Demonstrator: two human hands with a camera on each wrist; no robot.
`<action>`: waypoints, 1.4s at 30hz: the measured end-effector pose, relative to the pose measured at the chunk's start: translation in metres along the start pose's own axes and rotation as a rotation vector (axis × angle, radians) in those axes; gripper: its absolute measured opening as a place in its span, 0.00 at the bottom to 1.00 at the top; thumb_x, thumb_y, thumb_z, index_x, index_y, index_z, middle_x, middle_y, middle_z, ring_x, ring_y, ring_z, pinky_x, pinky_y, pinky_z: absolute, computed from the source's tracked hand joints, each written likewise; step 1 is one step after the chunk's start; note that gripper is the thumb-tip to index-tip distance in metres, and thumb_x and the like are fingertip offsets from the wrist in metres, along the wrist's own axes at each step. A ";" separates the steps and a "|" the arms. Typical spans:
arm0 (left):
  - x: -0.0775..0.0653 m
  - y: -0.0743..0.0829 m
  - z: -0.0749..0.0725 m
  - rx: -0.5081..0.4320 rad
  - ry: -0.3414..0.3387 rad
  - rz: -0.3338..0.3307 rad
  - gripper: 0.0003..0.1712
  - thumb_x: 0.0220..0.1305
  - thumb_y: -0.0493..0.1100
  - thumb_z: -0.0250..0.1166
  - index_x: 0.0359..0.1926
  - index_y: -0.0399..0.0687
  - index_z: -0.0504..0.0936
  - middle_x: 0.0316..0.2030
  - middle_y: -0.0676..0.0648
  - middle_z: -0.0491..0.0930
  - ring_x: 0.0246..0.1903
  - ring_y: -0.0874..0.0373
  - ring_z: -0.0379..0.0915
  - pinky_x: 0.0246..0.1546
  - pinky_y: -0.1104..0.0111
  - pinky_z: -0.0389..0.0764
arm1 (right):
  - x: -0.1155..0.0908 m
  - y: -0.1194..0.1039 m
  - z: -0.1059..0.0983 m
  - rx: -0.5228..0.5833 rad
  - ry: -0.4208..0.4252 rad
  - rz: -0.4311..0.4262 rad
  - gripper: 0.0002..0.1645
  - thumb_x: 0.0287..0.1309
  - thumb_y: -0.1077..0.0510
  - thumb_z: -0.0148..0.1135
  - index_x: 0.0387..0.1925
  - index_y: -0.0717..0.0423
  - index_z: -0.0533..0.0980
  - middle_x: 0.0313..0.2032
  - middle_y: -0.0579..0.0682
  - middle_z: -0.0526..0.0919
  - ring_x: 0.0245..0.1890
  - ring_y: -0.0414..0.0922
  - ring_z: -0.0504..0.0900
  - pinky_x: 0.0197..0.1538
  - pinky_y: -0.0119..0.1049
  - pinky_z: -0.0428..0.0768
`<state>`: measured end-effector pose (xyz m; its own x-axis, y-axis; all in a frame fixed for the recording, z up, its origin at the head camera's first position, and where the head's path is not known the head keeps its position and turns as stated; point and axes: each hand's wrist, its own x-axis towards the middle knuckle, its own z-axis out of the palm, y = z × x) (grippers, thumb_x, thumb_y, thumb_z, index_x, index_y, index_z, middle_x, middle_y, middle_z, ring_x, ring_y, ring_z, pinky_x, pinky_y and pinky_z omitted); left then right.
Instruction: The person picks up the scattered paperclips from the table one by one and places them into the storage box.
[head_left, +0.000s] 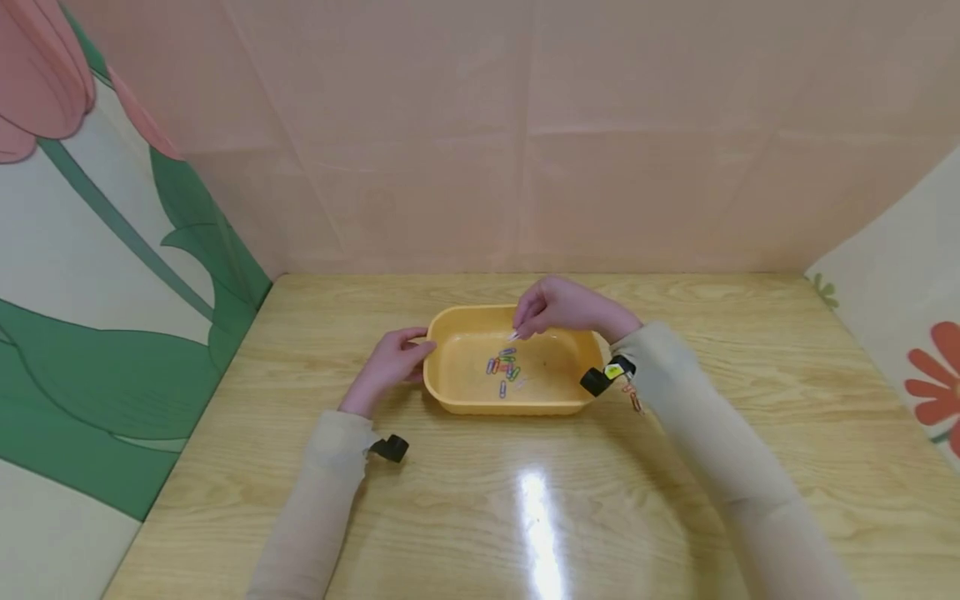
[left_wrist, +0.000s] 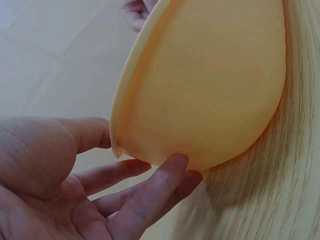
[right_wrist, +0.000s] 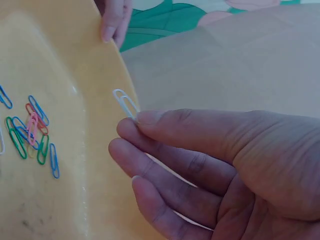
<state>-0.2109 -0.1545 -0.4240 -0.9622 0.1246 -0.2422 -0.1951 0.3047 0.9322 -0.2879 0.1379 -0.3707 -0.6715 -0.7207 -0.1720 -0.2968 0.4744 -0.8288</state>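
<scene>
A yellow plastic basin stands on the table. My left hand holds its left end, thumb at the rim and fingers under it against the outer wall in the left wrist view. Over the basin's back right part, my right hand pinches a white paper clip between thumb and forefinger; the other fingers are loosely bent. Below it, several coloured paper clips lie in a loose cluster on the basin floor, among them blue, green, red and pink ones.
Beside the basin's right end, a few orange-red paper clips lie on the wooden table, partly behind the right wrist's camera. A plain pinkish cloth hangs behind the table, with flower-patterned cloth on the left and right.
</scene>
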 end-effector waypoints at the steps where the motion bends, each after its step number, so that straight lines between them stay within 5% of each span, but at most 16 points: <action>1: 0.000 0.000 0.000 -0.002 0.001 0.003 0.24 0.69 0.41 0.58 0.63 0.37 0.70 0.43 0.33 0.80 0.36 0.52 0.81 0.34 0.64 0.84 | 0.002 -0.001 0.001 -0.007 -0.010 0.007 0.04 0.55 0.64 0.68 0.33 0.60 0.81 0.32 0.53 0.86 0.37 0.52 0.84 0.41 0.38 0.81; 12: -0.001 -0.002 0.001 -0.015 0.003 -0.004 0.24 0.69 0.41 0.59 0.63 0.36 0.70 0.44 0.33 0.80 0.36 0.53 0.80 0.35 0.64 0.84 | 0.015 0.003 0.017 -0.006 -0.039 0.068 0.06 0.53 0.68 0.67 0.33 0.67 0.78 0.30 0.58 0.85 0.34 0.60 0.81 0.35 0.44 0.81; 21: -0.001 0.002 0.000 0.001 0.002 -0.011 0.25 0.69 0.42 0.59 0.64 0.37 0.70 0.44 0.33 0.79 0.39 0.50 0.80 0.36 0.63 0.84 | 0.011 0.006 0.010 0.019 -0.067 0.094 0.12 0.60 0.71 0.59 0.44 0.75 0.74 0.38 0.64 0.84 0.39 0.55 0.84 0.42 0.45 0.83; 34: 0.000 0.001 -0.001 0.008 0.008 0.005 0.25 0.69 0.41 0.59 0.63 0.35 0.70 0.45 0.31 0.78 0.39 0.48 0.80 0.37 0.62 0.84 | -0.018 -0.017 -0.013 0.058 -0.005 0.111 0.23 0.70 0.53 0.51 0.56 0.68 0.71 0.45 0.59 0.82 0.48 0.58 0.79 0.52 0.51 0.78; 42: -0.001 0.000 -0.002 0.020 0.012 0.005 0.24 0.69 0.42 0.58 0.63 0.37 0.70 0.44 0.32 0.79 0.38 0.50 0.80 0.34 0.64 0.84 | -0.047 -0.019 -0.029 0.041 0.035 0.034 0.23 0.71 0.53 0.51 0.58 0.65 0.70 0.47 0.58 0.82 0.48 0.55 0.79 0.54 0.51 0.76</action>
<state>-0.2106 -0.1561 -0.4230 -0.9654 0.1152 -0.2338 -0.1861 0.3232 0.9278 -0.2700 0.1774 -0.3315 -0.7044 -0.6859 -0.1826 -0.2458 0.4770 -0.8438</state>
